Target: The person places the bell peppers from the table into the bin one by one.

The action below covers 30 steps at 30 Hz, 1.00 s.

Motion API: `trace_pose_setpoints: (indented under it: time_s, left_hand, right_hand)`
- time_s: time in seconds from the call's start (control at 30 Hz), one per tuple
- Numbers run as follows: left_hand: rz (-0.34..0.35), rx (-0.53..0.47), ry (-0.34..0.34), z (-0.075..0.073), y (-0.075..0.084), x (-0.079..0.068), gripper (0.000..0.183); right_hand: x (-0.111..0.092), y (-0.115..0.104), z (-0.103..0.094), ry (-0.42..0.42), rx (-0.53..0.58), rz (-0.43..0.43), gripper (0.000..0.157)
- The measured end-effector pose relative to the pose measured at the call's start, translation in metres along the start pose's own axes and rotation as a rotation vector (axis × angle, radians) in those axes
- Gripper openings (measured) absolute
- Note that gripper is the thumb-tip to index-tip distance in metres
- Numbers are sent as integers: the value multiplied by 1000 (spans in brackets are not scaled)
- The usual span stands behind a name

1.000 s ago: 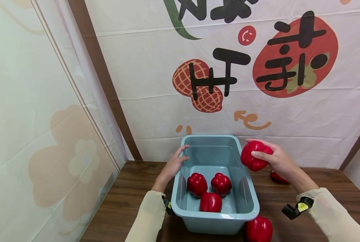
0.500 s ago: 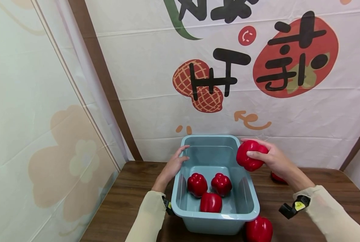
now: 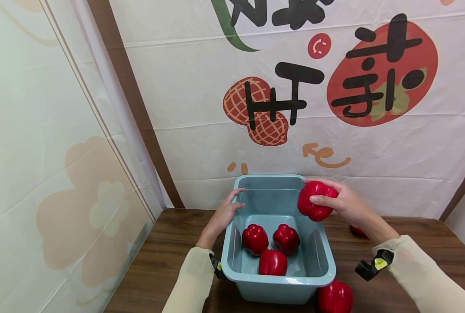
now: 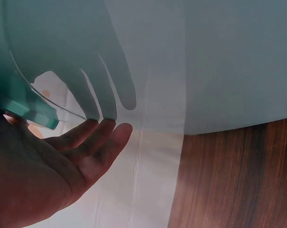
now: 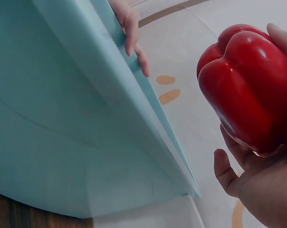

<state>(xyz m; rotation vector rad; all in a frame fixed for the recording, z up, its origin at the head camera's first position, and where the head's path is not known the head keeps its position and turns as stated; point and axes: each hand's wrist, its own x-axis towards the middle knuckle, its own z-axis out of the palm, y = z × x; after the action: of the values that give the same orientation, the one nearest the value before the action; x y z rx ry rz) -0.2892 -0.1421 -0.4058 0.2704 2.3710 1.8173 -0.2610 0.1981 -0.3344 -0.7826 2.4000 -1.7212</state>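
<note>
Glossy red bell pepper [image 3: 315,202], gripped by the right hand [image 3: 347,202], hangs over the two o'clock rim of a pale-blue rectangular plastic tub [image 3: 278,279]; the left hand [image 3: 223,213] holds that rim at ten. Loading seems in hand, the next move calling for lowering inside. Brown wood-grain tabletop [image 3: 170,243] beneath; printed white cloth backdrop [image 3: 201,150] at twelve.

Half seen around the blue tub [image 3: 275,292]
In the head view, to the tub's right, a far pepper [image 3: 356,230] shows only a sliver past the right forearm [image 3: 378,227]; at the tub's near right corner, a near pepper [image 3: 335,298] is partly covered and cut by the bottom edge. Above the tub, the top edge crops black lettering [image 3: 250,12]. By its right rim, the held pepper [image 3: 313,203] hides some fingers of the right hand [image 3: 343,200].
</note>
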Motion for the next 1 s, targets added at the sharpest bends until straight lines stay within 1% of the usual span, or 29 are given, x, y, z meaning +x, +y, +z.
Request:
trace_pose_setpoints:
  time_s: [0.27, 0.5, 1.0]
  left_hand:
    - [-3, 0, 3, 1, 1, 0, 48]
    - [-5, 5, 7, 0, 1, 1, 48]
    - [1, -5, -5, 0, 1, 0, 49]
  right_hand:
    - [9, -3, 9, -60, 43, -52, 56]
    - [16, -6, 13, -92, 48, -71, 57]
    - [22, -3, 28, -193, 163, -32, 59]
